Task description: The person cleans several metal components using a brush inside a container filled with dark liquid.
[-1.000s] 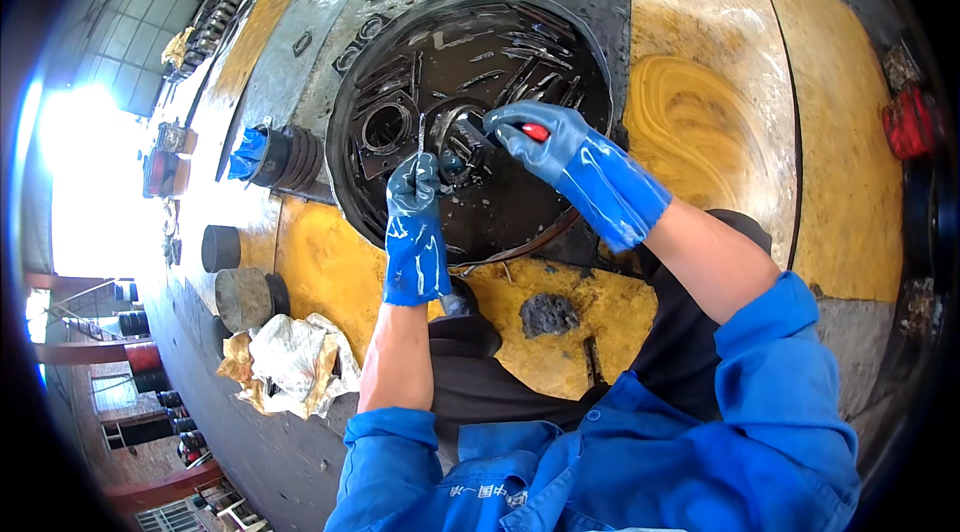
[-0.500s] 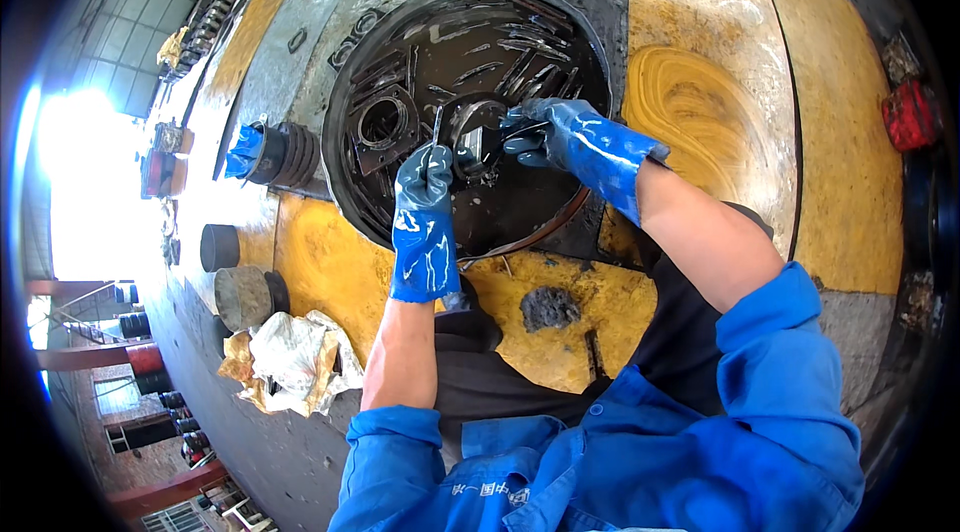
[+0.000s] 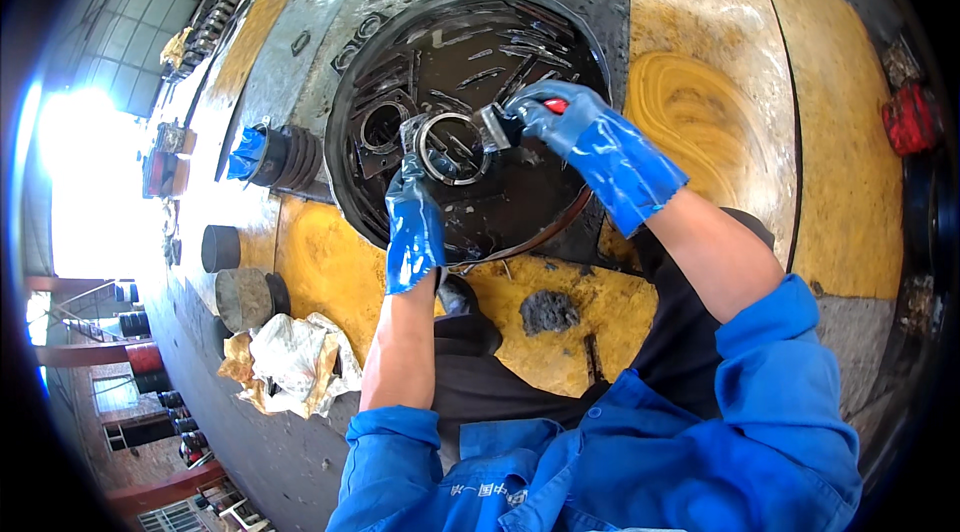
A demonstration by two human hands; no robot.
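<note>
Over a round basin (image 3: 596, 72) of dark, oily liquid, my left hand (image 3: 413, 200), in a blue glove, is closed on the side of a metal ring (image 3: 484, 167). The ring is tilted up so its round opening faces me. My gloved right hand (image 3: 560, 119) grips a red-handled tool that looks like a flat brush (image 3: 494, 128). Its metal-coloured head is at the ring's right rim; whether it touches cannot be told. Beside my left hand, a flanged metal housing (image 3: 375, 161) with a round opening lies in the basin. Several long, narrow dark parts (image 3: 535, 44) lie farther back in the liquid.
Left of the basin stands a dark ribbed cylinder (image 3: 297, 156) with blue material at its end. Nearer are a short grey cylinder (image 3: 243, 299) and a crumpled whitish bag (image 3: 294, 357). A dark clump (image 3: 549, 311) sits on the yellow board before me. Something red (image 3: 908, 119) is at far right.
The ring has turned so its opening now shows. My right hand has moved slightly right, with the red handle now visible. My left hand has shifted a little left and down.
</note>
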